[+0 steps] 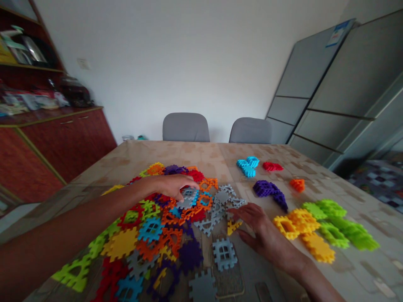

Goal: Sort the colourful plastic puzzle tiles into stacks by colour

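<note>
My left hand [178, 186] reaches over a mixed pile of plastic interlocking building pieces, its thumb and fingers closed on a grey toothed piece [189, 197] near the top of the pile. A blue piece shows just beside that grey one. My right hand [256, 222] is low over the table with thumb and fingers apart. Close to its fingertips lie a small yellow triangular piece [233, 227] and a loose cluster of grey pieces [220, 203]. Whether those fingers touch the yellow piece, I cannot tell. A grey window-shaped piece [224, 254] lies nearer me.
On the right are sorted groups: light blue [248, 166], red [272, 166], purple [270, 191], orange [297, 185], yellow [302, 222] and lime green pieces [338, 222]. Two grey chairs [185, 127] stand behind the table. A wooden cabinet [63, 142] is at left.
</note>
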Available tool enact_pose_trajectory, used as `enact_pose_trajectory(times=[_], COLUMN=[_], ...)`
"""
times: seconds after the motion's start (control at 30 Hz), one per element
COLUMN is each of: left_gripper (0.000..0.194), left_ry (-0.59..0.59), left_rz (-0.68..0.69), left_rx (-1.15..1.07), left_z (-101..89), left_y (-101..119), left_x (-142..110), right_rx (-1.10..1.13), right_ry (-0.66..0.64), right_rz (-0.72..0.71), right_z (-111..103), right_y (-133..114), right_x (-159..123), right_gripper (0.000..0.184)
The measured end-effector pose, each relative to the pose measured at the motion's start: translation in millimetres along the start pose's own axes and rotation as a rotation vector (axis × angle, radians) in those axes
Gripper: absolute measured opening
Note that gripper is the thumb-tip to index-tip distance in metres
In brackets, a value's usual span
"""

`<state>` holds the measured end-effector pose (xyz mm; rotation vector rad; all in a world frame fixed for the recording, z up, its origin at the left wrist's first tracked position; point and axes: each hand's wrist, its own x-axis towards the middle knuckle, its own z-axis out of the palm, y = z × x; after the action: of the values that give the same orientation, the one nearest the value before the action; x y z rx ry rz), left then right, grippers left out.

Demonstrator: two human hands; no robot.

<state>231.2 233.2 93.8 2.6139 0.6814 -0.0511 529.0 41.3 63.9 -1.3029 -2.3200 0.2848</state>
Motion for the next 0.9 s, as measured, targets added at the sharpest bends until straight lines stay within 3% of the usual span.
enact_pose_trajectory(times=[0.07, 0.17, 0.3, 0.4, 0.57, 0.7, 0.9], left_gripper=[0.064, 0.069, 0.080, 0.088, 0.089, 0.093, 0.078], left_ry=[0.051, 0.152, 0.207, 0.214, 0.189, 0.216, 0.192], left_rz=[-0.024, -0.053, -0.028, -0.025, -0.065, -0.101, -0.136], left_rx=[-0.028, -0.074, -0.102, -0.104, -0.055, -0.001, 0.049], left_z=[-0.5, 13.6, 57.5, 90.0, 115.0, 121.5, 126.6], left_y=[13, 52, 116, 145, 152, 151, 158], left_x=[-2, -8, -15, -16, -14, -11, -8], right_rx=[0.002, 0.003, -0.030, -0.046, -0.059, -0.066, -0.091], right_ry=[0.040, 0.094, 0.175, 0.223, 0.250, 0.244, 0.224], right_rz=[0.012, 0.044, 0.103, 0.128, 0.111, 0.097, 0.105], right_z=[-1, -3, -8, -11, -8, -6, -10], right_y=[3, 8, 15, 19, 21, 22, 23], right_x=[1, 1, 0, -1, -2, -2, -2], right_gripper=[0.037, 0.035, 0.033, 0.031, 0.028, 0.028, 0.030])
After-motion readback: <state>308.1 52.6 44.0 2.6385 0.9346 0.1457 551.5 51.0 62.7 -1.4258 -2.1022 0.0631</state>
